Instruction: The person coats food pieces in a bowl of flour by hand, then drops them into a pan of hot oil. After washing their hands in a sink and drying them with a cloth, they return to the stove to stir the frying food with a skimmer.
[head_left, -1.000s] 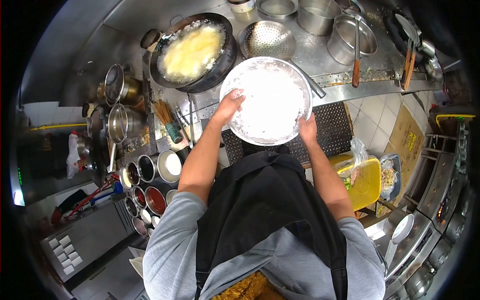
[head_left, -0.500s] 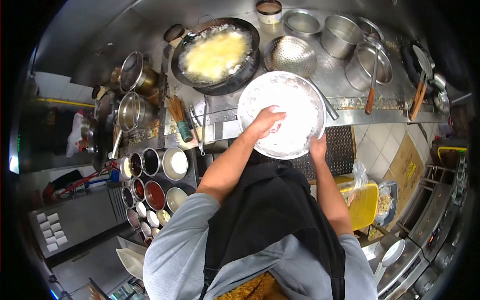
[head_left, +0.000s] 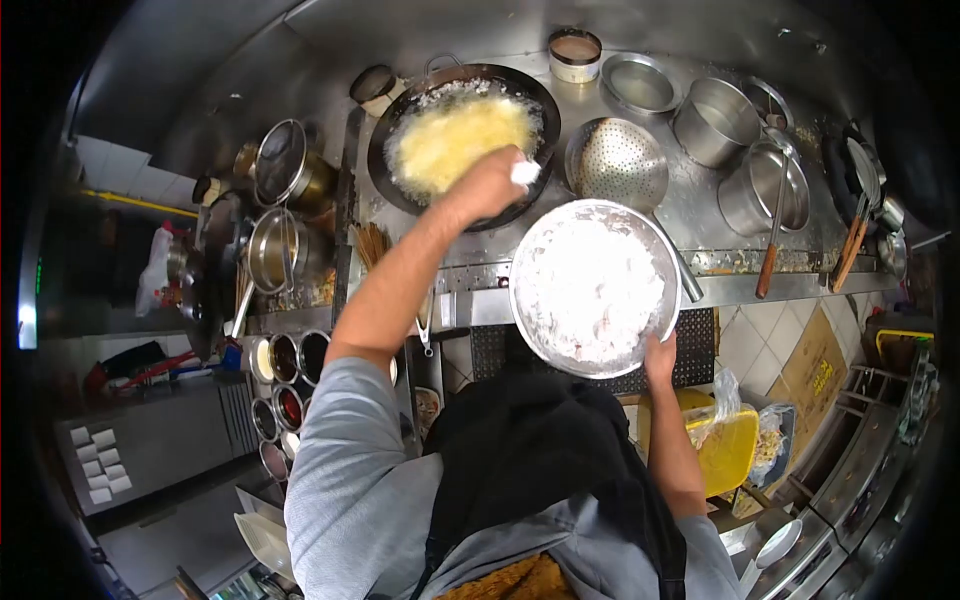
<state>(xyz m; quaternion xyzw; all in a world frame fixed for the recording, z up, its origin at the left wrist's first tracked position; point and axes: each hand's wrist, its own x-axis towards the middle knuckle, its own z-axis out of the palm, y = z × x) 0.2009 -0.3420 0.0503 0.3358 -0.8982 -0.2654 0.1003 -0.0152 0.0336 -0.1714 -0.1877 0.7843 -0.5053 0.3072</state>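
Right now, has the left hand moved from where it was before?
Yes. The left hand moved away from the bowl, forward to the wok, holding something white.

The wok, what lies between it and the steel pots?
In the head view, the perforated strainer lies between the wok and steel pots; a tin and shallow pan sit farther back.
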